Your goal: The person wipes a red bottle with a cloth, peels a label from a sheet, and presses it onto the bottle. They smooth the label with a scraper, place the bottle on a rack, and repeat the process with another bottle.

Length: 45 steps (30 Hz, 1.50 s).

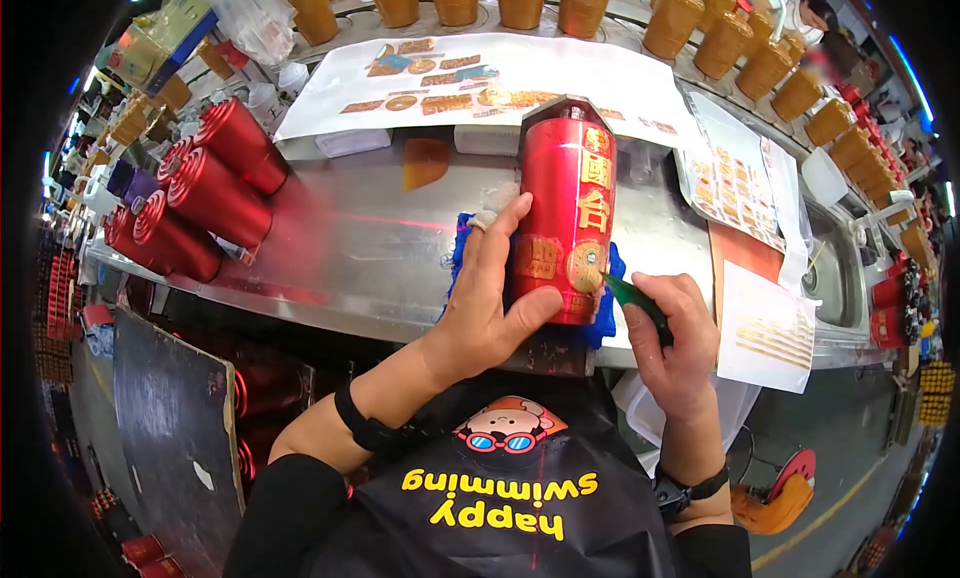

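Through the head camera I had the red bottle [550,193] in the middle, at the near edge of the steel bench [350,243], its dark end pointing away from the wearer. I couldn't tell whether it lay flat or was propped at a slant. The blue cloth [608,320] showed on both sides of it, probably there to spare the shiny finish and stop it rolling.

The hands were apart, one on each side. The left hand [480,293] was spread against the bottle, fingers along its left flank and thumb on the lower front, which I read as bracing. The right hand [675,328] was closed round the green tool [640,306], its tip at the edge of the round emblem [584,266]; the low, pencil-like grip seemed chosen for fine control. The gold characters [594,193] read upright from the wearer's side, so I took the bottle to be turned for easy checking.

The long sheet [400,78] of gold pieces lay beyond, and the small sheet [765,323] of strips near the right hand, both seemingly placed within reach. Red cans [240,143] stood clustered at the left, out of the elbows' way, I judged.
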Motion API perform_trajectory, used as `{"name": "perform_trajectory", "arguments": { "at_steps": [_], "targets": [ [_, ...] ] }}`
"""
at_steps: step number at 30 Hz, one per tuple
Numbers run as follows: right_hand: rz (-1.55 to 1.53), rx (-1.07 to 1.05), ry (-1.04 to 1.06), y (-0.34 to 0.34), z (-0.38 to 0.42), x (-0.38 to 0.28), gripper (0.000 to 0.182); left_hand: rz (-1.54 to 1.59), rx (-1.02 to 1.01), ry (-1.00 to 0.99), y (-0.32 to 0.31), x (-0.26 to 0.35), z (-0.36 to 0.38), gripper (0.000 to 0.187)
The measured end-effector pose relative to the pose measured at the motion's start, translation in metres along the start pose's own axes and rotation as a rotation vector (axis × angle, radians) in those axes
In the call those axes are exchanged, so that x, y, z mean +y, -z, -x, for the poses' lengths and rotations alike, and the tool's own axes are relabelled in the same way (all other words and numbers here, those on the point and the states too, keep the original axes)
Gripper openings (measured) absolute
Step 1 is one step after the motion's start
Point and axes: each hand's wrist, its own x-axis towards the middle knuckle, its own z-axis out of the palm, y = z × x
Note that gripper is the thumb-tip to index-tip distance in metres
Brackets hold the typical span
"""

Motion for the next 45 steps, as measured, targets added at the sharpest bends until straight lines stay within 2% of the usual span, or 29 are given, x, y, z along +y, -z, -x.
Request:
{"name": "perform_trajectory", "arguments": {
  "at_steps": [3,4,7,10,13,16,19,20,24,32,36,37,39,40,41,43,44,45],
  "targets": [
    [0.01,-0.006,0.026,0.001,-0.002,0.001,0.036,-0.213,-0.035,-0.108,0.004,-0.002,0.005,0.096],
    [-0.033,-0.04,-0.104,0.005,0.001,0.0,0.034,-0.307,-0.044,-0.151,0.005,-0.007,0.006,0.098],
    [-0.068,0.032,-0.231,0.004,0.003,0.005,0.031,-0.422,-0.07,-0.162,0.008,-0.021,0.005,0.101],
    [-0.099,-0.062,-0.162,0.001,-0.006,0.012,0.033,-0.62,-0.07,-0.229,0.015,-0.009,0.004,0.102],
    [-0.012,-0.172,-0.106,0.001,-0.006,0.017,0.035,-0.345,-0.114,-0.14,0.018,-0.004,0.003,0.094],
    [0.045,-0.217,-0.084,-0.001,-0.012,0.012,0.039,0.344,0.036,0.133,0.003,-0.019,-0.004,0.086],
    [-0.023,-0.255,-0.127,-0.006,-0.017,0.006,0.049,0.234,0.014,0.235,0.0,-0.013,-0.013,0.082],
    [-0.028,-0.289,-0.113,-0.006,-0.018,0.005,0.056,0.176,0.017,0.208,-0.003,-0.012,-0.013,0.084],
    [0.001,-0.307,-0.06,-0.01,-0.016,0.008,0.061,0.136,0.001,0.168,-0.003,-0.016,-0.012,0.086],
    [0.008,-0.322,-0.073,-0.01,-0.018,0.008,0.061,0.178,-0.092,0.117,0.003,-0.024,-0.008,0.084],
    [-0.084,-0.211,-0.186,-0.004,-0.019,0.013,0.057,0.596,0.007,0.181,0.014,-0.02,-0.011,0.068],
    [-0.069,-0.167,-0.152,-0.001,-0.023,0.017,0.05,0.669,0.036,0.218,0.018,-0.017,-0.011,0.065],
    [-0.328,-0.103,-0.454,0.01,-0.035,0.01,0.04,0.751,0.066,0.273,0.02,-0.011,-0.01,0.059],
    [-0.285,-0.144,-0.521,0.017,-0.047,0.011,0.035,0.761,0.066,0.29,0.019,-0.01,-0.011,0.056],
    [-0.189,-0.193,-0.457,0.023,-0.06,0.013,0.029,0.769,0.065,0.305,0.018,-0.008,-0.011,0.054],
    [-0.115,-0.454,-0.397,0.031,-0.091,0.019,0.026,0.775,0.045,0.339,0.022,-0.007,-0.012,0.052],
    [-0.139,-0.508,-0.401,0.029,-0.104,0.021,0.024,0.778,0.035,0.356,0.024,-0.007,-0.012,0.051],
    [-0.153,-0.546,-0.314,0.024,-0.113,0.029,0.024,0.788,0.029,0.359,0.025,-0.007,-0.012,0.051]
  ]
}}
